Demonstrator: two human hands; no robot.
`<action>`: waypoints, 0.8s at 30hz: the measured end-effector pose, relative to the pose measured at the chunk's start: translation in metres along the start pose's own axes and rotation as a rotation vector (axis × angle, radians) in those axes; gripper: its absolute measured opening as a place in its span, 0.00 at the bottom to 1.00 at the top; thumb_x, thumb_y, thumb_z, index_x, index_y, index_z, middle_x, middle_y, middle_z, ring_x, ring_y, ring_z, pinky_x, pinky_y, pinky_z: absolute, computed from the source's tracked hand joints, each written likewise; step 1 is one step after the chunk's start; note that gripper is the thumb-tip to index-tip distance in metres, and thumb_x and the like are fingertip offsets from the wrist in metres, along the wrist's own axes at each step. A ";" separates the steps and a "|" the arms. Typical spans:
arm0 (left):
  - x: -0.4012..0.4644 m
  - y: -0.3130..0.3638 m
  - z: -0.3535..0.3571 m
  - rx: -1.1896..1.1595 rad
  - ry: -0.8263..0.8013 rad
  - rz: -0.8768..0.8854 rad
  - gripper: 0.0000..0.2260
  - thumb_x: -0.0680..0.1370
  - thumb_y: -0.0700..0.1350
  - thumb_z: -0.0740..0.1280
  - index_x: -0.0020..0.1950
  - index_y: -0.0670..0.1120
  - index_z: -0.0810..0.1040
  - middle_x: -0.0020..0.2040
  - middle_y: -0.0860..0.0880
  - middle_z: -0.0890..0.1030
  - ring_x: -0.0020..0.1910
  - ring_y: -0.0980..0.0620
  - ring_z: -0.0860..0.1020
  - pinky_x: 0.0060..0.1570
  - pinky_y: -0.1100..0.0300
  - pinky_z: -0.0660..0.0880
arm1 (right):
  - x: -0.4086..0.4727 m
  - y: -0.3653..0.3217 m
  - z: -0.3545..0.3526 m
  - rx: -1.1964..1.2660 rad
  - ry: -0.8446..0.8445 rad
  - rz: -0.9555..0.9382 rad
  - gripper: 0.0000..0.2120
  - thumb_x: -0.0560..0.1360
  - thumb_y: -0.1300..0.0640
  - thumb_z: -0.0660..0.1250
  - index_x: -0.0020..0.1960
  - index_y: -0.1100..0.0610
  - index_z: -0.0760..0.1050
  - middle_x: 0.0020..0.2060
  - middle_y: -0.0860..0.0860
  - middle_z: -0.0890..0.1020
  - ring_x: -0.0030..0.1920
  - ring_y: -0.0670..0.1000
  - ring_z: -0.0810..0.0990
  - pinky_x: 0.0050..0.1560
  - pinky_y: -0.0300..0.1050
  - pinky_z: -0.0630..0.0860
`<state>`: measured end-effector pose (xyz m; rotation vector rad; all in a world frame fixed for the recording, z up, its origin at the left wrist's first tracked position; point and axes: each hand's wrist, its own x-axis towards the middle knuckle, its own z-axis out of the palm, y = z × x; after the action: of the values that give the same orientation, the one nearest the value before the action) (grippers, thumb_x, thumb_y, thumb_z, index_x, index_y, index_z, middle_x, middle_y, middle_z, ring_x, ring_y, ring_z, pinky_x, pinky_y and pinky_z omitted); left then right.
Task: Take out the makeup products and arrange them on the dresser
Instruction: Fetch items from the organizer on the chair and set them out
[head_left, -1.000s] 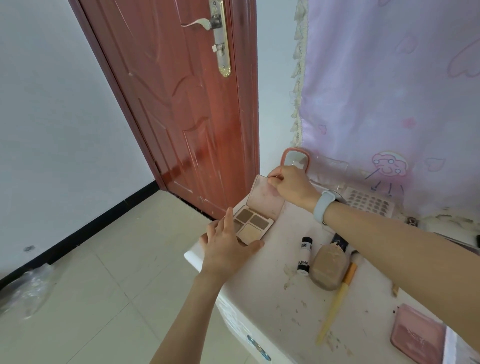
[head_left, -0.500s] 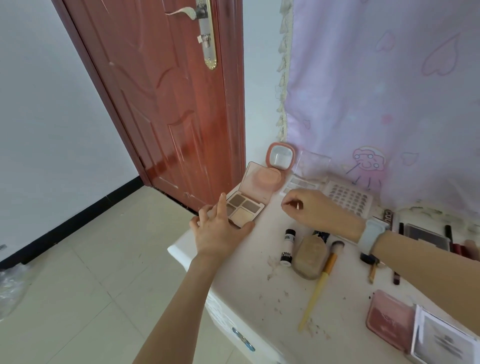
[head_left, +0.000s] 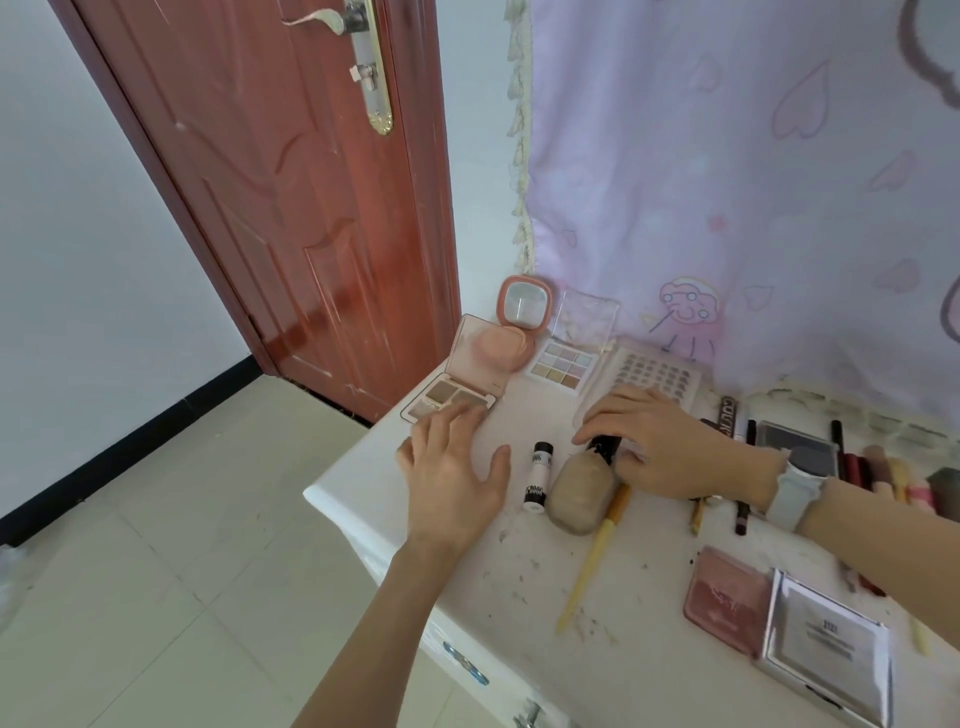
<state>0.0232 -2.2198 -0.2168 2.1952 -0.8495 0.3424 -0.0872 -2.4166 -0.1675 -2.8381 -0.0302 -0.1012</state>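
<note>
Makeup lies spread on the white dresser (head_left: 631, 652). My left hand (head_left: 451, 480) hovers flat with fingers spread, its fingertips just over the open brown eyeshadow palette (head_left: 470, 382). My right hand (head_left: 662, 449), with a watch on its wrist, comes down on the beige foundation bottle (head_left: 574, 493); fingers and thumb lie either side of its black cap. A small black-and-white tube (head_left: 537, 475) lies left of the bottle, a yellow-handled brush (head_left: 592, 564) to its right. Behind stand a pink blush compact (head_left: 519, 312), a pastel palette (head_left: 563, 368) and a large dotted palette (head_left: 660, 375).
At the right are pencils and lipsticks (head_left: 878, 467), a dark palette (head_left: 792, 441), a pink case (head_left: 727, 597) and a silver compact (head_left: 828, 644). A purple curtain (head_left: 727, 182) hangs behind, a red door (head_left: 291, 208) stands to the left. The dresser's left edge drops to tiled floor.
My right hand left the brown palette's lid and came toward me onto the foundation bottle's cap. My left hand slid back off the palette. The view has swung right.
</note>
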 end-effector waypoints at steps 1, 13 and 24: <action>-0.002 0.004 0.002 -0.007 -0.019 0.002 0.17 0.72 0.48 0.70 0.59 0.47 0.77 0.59 0.50 0.75 0.61 0.48 0.69 0.56 0.60 0.54 | -0.002 0.003 0.001 -0.036 -0.021 0.009 0.22 0.67 0.63 0.60 0.59 0.50 0.75 0.56 0.45 0.76 0.61 0.48 0.68 0.61 0.48 0.63; -0.003 0.020 0.009 -0.045 -0.273 -0.089 0.12 0.75 0.53 0.65 0.58 0.53 0.77 0.58 0.55 0.74 0.60 0.54 0.68 0.52 0.64 0.52 | 0.000 0.021 -0.004 -0.269 -0.119 -0.042 0.14 0.76 0.55 0.64 0.61 0.48 0.70 0.60 0.44 0.72 0.60 0.46 0.65 0.61 0.43 0.63; -0.002 0.057 -0.006 -0.446 -0.385 -0.043 0.25 0.67 0.59 0.71 0.62 0.54 0.73 0.46 0.65 0.76 0.52 0.62 0.72 0.53 0.66 0.68 | -0.004 -0.001 -0.048 0.426 0.020 0.226 0.03 0.76 0.56 0.64 0.49 0.52 0.76 0.42 0.50 0.81 0.41 0.47 0.79 0.47 0.40 0.74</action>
<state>-0.0161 -2.2430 -0.1822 1.8753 -0.9717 -0.2808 -0.0941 -2.4304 -0.1220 -2.3957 0.2442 -0.0644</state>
